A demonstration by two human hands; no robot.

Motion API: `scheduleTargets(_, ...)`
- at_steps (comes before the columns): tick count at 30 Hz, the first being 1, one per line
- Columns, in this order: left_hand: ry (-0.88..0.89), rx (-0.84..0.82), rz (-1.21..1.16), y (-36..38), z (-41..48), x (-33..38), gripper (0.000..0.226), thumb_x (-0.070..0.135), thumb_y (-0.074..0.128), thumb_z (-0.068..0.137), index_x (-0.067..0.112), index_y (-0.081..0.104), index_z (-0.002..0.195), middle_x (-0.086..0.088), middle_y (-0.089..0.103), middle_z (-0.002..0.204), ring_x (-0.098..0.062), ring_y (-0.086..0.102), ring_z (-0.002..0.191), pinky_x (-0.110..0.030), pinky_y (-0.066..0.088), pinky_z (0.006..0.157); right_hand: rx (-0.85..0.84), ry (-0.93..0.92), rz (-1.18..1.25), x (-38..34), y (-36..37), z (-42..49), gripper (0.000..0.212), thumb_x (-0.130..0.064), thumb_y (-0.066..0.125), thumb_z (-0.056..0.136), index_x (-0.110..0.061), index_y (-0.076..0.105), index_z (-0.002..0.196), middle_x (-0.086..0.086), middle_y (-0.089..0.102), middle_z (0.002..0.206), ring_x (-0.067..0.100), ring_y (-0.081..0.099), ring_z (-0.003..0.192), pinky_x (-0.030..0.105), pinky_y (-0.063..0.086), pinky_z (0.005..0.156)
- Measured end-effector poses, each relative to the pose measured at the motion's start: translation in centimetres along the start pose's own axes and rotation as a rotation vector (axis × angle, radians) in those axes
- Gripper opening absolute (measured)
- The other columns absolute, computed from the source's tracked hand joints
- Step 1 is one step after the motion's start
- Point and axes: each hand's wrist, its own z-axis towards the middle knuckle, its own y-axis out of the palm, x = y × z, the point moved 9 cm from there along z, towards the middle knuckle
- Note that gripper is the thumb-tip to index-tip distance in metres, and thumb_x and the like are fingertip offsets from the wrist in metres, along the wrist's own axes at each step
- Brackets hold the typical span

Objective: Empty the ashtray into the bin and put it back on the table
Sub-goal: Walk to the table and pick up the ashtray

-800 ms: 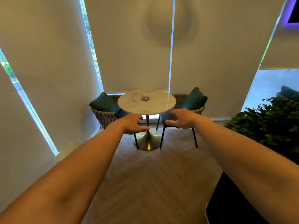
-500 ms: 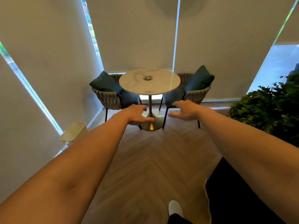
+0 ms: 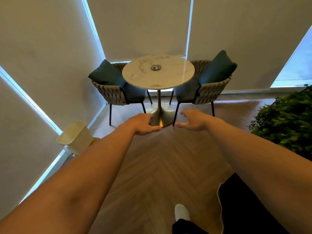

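A small round metal ashtray [image 3: 156, 67] sits near the middle of a round white marble table [image 3: 143, 80] ahead of me. A cream waste bin [image 3: 76, 136] stands on the floor at the left, by the blinds. Both my arms are stretched forward. My left hand [image 3: 143, 124] and my right hand [image 3: 192, 119] hover palm down in front of the table's base, well short of the ashtray, fingers loosely apart and holding nothing.
Two woven chairs with teal cushions, a left chair [image 3: 114, 88] and a right chair [image 3: 207, 86], flank the table. A leafy plant [image 3: 287, 122] fills the right side. A dark mat [image 3: 244, 208] lies at lower right. My white shoe [image 3: 181, 212] shows on the wooden floor.
My view has tilted down and moved closer to the table. The bin and my shoe have come into view. Both hands stay out in front, empty.
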Motion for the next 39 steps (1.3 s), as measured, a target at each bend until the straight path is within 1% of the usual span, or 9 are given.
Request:
scheduleTargets(8,-0.033,-0.044,0.000,-0.4,9.9,0.1,0.077,0.063,0.056,0.088,0.014,0.042,0.146,-0.012,0.049,0.147,-0.028,0.052,0.129,-0.041,0.045,0.104,-0.058,-0.002,0.028,4.5,-1.9,7.6,0.065,-0.051,0.056,0.092,-0.008,0.044,0.139,0.016,0.050,0.143,0.032,0.049,0.127,0.044,0.042,0.103)
scheduleTargets(10,-0.038,-0.046,-0.014,-0.6,11.6,-0.1,0.077,0.063,0.056,0.088,0.014,0.042,0.145,-0.012,0.050,0.147,-0.028,0.052,0.129,-0.041,0.045,0.104,-0.088,-0.004,0.022,5.3,-1.9,9.3,0.070,-0.053,0.054,0.092,-0.009,0.040,0.143,0.015,0.046,0.147,0.032,0.046,0.131,0.043,0.040,0.105)
scheduleTargets(13,-0.057,-0.057,-0.041,-0.5,13.5,-0.8,0.075,0.061,0.056,0.089,0.014,0.042,0.146,-0.011,0.048,0.148,-0.029,0.050,0.131,-0.042,0.043,0.107,-0.114,-0.003,0.029,6.3,-1.5,11.8,0.077,-0.056,0.054,0.091,-0.012,0.030,0.150,0.012,0.035,0.156,0.029,0.036,0.142,0.042,0.033,0.111)
scheduleTargets(15,-0.068,-0.077,-0.043,-0.2,14.3,-1.6,0.074,0.061,0.056,0.089,0.015,0.042,0.146,-0.012,0.047,0.149,-0.029,0.049,0.132,-0.044,0.043,0.108,-0.127,0.003,0.017,6.5,-1.0,13.3,0.081,-0.059,0.054,0.090,-0.013,0.028,0.151,0.011,0.032,0.158,0.028,0.033,0.143,0.041,0.032,0.112)
scheduleTargets(23,-0.069,-0.132,-0.073,0.4,19.5,-7.0,0.074,0.060,0.054,0.090,0.014,0.040,0.146,-0.012,0.046,0.150,-0.029,0.048,0.133,-0.046,0.042,0.109,-0.175,-0.004,0.017,5.7,1.3,21.1,0.080,-0.061,0.054,0.088,-0.014,0.032,0.149,0.012,0.039,0.153,0.030,0.039,0.139,0.043,0.036,0.110)
scheduleTargets(28,-0.058,-0.166,-0.041,-0.2,24.3,-11.8,0.073,0.062,0.054,0.089,0.018,0.040,0.146,-0.010,0.045,0.151,-0.028,0.047,0.134,-0.046,0.042,0.109,-0.201,0.042,0.049,4.3,2.5,27.5,0.082,-0.063,0.054,0.087,-0.017,0.029,0.150,0.009,0.036,0.156,0.028,0.036,0.142,0.043,0.034,0.113)
scheduleTargets(33,-0.044,-0.205,-0.054,-1.2,28.4,-16.5,0.071,0.060,0.055,0.090,0.018,0.040,0.145,-0.011,0.045,0.150,-0.027,0.047,0.133,-0.044,0.042,0.108,-0.218,0.069,0.072,2.6,3.6,33.1,0.084,-0.066,0.054,0.085,-0.017,0.030,0.150,0.008,0.037,0.155,0.027,0.036,0.141,0.043,0.036,0.113)
scheduleTargets(36,-0.022,-0.222,-0.063,-1.8,30.5,-18.2,0.070,0.059,0.055,0.090,0.019,0.041,0.144,-0.010,0.046,0.149,-0.027,0.047,0.133,-0.042,0.041,0.108,-0.231,0.100,0.109,2.4,4.1,35.3,0.082,-0.063,0.054,0.087,-0.017,0.029,0.151,0.009,0.035,0.157,0.028,0.033,0.143,0.045,0.033,0.114)
scheduleTargets(39,-0.018,-0.250,-0.089,-1.8,33.1,-19.3,0.068,0.060,0.055,0.089,0.019,0.042,0.143,-0.010,0.046,0.148,-0.027,0.047,0.132,-0.043,0.041,0.109,-0.250,0.126,0.114,2.8,4.5,37.5,0.085,-0.065,0.052,0.086,-0.018,0.027,0.152,0.009,0.031,0.158,0.028,0.029,0.145,0.045,0.031,0.115)
